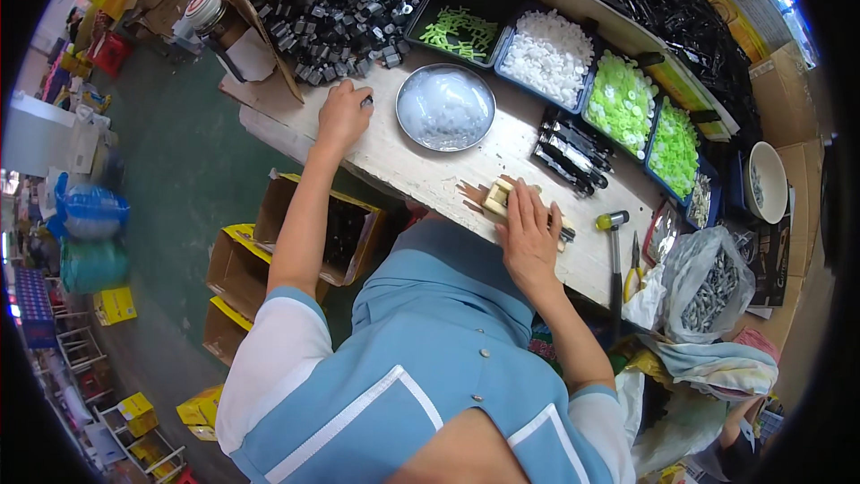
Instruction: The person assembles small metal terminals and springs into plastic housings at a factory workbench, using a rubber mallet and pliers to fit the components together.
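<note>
My left hand (pixel 344 116) is at the left of the white worktable (pixel 376 157), beside the heap of small black-and-metal parts (pixel 336 9). Its fingers are closed on a small dark part (pixel 366 101), mostly hidden. Over a cream block (pixel 495 198) at the table's near edge lies my right hand (pixel 532 237), fingers stretched and slightly apart. A dark piece (pixel 566 233) shows past that hand's right side. Thin brown strips (pixel 472 196) lie left of the block. Between the hands, farther back, sits a round metal dish (pixel 445 108) of clear, glossy stuff.
Trays of green pins (pixel 459 33), white pieces (pixel 547 58) and green discs (pixel 620 103) line the back. Black assemblies (pixel 573 155) lie before them. A hammer (pixel 614 255), yellow-handled pliers (pixel 634 273) and a bag of metal parts (pixel 712 291) are right. Open cartons (pixel 237 273) stand below left.
</note>
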Motion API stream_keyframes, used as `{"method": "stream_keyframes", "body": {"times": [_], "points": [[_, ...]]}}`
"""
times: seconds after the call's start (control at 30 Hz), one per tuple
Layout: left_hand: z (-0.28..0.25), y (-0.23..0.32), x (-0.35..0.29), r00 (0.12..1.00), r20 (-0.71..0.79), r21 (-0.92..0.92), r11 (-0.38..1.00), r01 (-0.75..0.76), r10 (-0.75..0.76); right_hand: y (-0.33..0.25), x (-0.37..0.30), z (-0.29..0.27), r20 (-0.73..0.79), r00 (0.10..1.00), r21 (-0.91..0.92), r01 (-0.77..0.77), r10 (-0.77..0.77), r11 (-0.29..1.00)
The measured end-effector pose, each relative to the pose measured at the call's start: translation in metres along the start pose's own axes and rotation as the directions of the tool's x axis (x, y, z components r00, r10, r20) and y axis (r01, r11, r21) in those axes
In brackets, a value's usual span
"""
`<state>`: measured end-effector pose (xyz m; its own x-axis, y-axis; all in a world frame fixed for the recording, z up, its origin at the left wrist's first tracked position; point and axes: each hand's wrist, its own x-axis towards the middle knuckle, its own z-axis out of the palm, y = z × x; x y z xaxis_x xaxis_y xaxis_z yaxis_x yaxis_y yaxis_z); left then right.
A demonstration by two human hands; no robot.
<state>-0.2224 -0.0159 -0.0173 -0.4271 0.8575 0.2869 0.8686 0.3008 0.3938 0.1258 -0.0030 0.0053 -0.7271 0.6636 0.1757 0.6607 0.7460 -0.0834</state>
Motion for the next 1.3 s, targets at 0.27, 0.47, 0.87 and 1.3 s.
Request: {"method": "stream_keyframes", "body": {"times": [0.27, 0.47, 0.87, 1.3], "points": [[-0.011, -0.009, 0.009, 0.943, 0.222, -0.52, 0.788, 0.33, -0.249, -0.009, 0.01, 0.004, 0.003, 1.0, 0.114, 0.009, -0.009, 0.993], [-0.025, 0.1, -0.029, 0.925, 0.378, -0.885, 0.313, 0.345, 0.049, 0.006, 0.009, 0.002, -0.298, 0.897, 0.784, 0.035, 0.327, 0.619], [0.027, 0.197, -0.066, 0.918, 0.281, -0.581, 0.811, -0.069, 0.279, 0.011, 0.006, 0.001, -0.208, 0.858, 0.929, 0.024, 0.469, 0.369], [0.042, 0.169, -0.064, 0.837, 0.54, -0.814, 0.313, 0.49, 0.095, 0.021, 0.009, -0.003, -0.141, 0.851, 0.965, 0.004, 0.505, 0.262]]}}
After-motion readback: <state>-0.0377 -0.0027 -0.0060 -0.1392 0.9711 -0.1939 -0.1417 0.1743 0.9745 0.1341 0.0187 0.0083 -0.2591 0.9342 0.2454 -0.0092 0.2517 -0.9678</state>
